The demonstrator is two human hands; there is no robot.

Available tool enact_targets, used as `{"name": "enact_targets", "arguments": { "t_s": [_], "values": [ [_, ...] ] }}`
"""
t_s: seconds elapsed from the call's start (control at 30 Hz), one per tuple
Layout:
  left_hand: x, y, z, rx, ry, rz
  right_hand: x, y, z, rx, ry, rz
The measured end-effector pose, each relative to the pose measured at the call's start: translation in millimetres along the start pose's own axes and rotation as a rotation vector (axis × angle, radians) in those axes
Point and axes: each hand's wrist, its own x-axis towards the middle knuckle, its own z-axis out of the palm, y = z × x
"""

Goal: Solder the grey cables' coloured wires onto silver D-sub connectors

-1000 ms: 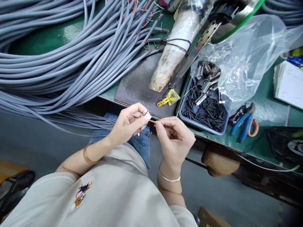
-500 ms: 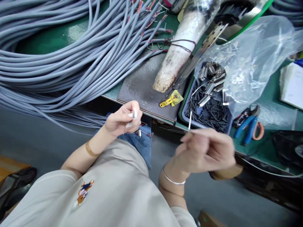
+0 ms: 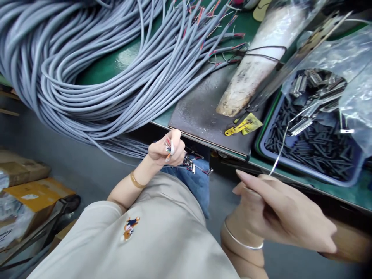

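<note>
My left hand [image 3: 162, 152] is closed around the end of a grey cable, whose fanned-out coloured wires [image 3: 167, 148] stick out between thumb and fingers. Below it, several cables with metal connectors [image 3: 193, 167] lie over a blue jeans leg [image 3: 188, 190]. My right hand [image 3: 279, 209], slightly blurred, is held in front of the bench edge with its fingers closed. A thin silvery wire [image 3: 279, 155] runs from this hand up over the blue bin [image 3: 308, 170]; the fingertips' grip on it is partly hidden.
Grey cables [image 3: 116, 93] with stripped ends cover the bench's left side. A dark board [image 3: 200, 112] carries a white wrapped roll [image 3: 250, 81] and a yellow clip-like piece [image 3: 236, 128]. Black tubes [image 3: 319, 151] and metal connectors [image 3: 302, 126] fill the bin. Cardboard boxes [image 3: 37, 193] stand lower left.
The view has swung left, shifting the bench rightward. My left hand has turned, so the coloured wire ends show. My right hand has moved right and closer to the camera.
</note>
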Motion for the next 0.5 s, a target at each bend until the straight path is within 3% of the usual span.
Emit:
{"name": "enact_targets", "arguments": {
  "t_s": [0.07, 0.13, 0.23, 0.37, 0.5],
  "values": [
    [0, 4, 4.6, 0.032, 0.012, 0.031, 4, -3, 4, -0.049, 0.060, -0.268],
    [1, 12, 13.8, 0.024, 0.005, 0.064, 5, -8, 6, -0.120, 0.081, -0.339],
    [1, 25, 33.3, -0.019, 0.068, 0.026, 7, -15, 9, -0.170, 0.078, -0.198],
    [1, 32, 55.8, 0.034, 0.102, 0.129, 11, -14, 9, -0.135, 0.021, 0.028],
    [1, 29, 67.7, 0.101, 0.113, 0.197, 12, -8, 8, -0.029, -0.017, 0.126]
  ]
}}
